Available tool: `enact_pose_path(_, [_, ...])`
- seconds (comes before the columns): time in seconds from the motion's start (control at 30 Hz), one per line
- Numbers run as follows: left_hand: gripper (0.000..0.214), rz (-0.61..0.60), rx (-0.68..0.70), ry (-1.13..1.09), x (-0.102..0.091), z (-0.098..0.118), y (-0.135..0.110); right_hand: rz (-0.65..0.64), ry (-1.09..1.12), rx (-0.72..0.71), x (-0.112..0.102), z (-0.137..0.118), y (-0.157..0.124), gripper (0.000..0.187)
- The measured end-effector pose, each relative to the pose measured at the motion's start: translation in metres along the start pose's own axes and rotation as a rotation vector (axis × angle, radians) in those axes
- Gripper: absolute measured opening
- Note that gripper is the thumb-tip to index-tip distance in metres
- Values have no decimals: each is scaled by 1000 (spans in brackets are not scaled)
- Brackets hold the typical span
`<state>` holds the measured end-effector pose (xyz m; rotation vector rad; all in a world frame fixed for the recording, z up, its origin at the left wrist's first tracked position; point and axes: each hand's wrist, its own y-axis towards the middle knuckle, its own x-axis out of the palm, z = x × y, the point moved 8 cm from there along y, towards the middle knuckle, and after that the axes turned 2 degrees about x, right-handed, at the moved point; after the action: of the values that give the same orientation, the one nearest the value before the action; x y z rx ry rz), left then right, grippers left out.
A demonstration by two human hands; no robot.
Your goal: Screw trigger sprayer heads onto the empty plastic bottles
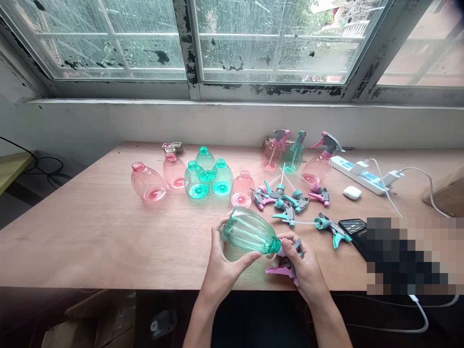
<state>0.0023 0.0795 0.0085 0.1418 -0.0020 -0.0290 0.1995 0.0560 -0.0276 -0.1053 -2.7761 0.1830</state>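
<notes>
My left hand [222, 263] is wrapped round a clear green bottle [250, 231], tilted on its side with its neck towards the right. My right hand [305, 265] grips a pink and grey trigger spray head [284, 272] against the bottle's neck; whether the threads are engaged is hidden by the fingers. Beyond my hands lie several loose spray heads [279, 192], pink and teal with grey. One teal and grey spray head [333, 231] lies apart on the right. Left of them stand pink bottles [148, 182] and green bottles [197, 181] without heads.
Bottles with spray heads fitted, one of them pink [317, 166], stand at the back near the wall. A white power strip [362, 175] with plugs and cables, a small white case [352, 193] and a black phone [353, 226] are at the right. The desk's front edge [108, 288] is close.
</notes>
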Motion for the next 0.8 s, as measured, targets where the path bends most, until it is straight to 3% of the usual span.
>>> enact_pose_path(0.17, [90, -35, -22, -102, 1, -4, 1, 65, -30, -67, 5, -7, -6, 35])
enact_pose_path(0.37, [80, 69, -101, -115, -4, -7, 3, 67, -24, -61, 11, -9, -10, 40])
enact_pose_path(0.67, [88, -21, 68, -41, 0, 8, -3, 108, -50, 80, -5, -4, -2, 60])
enact_pose_path(0.8, [79, -53, 44, -16, 2, 8, -4, 141, -39, 39, -6, -4, -1, 58])
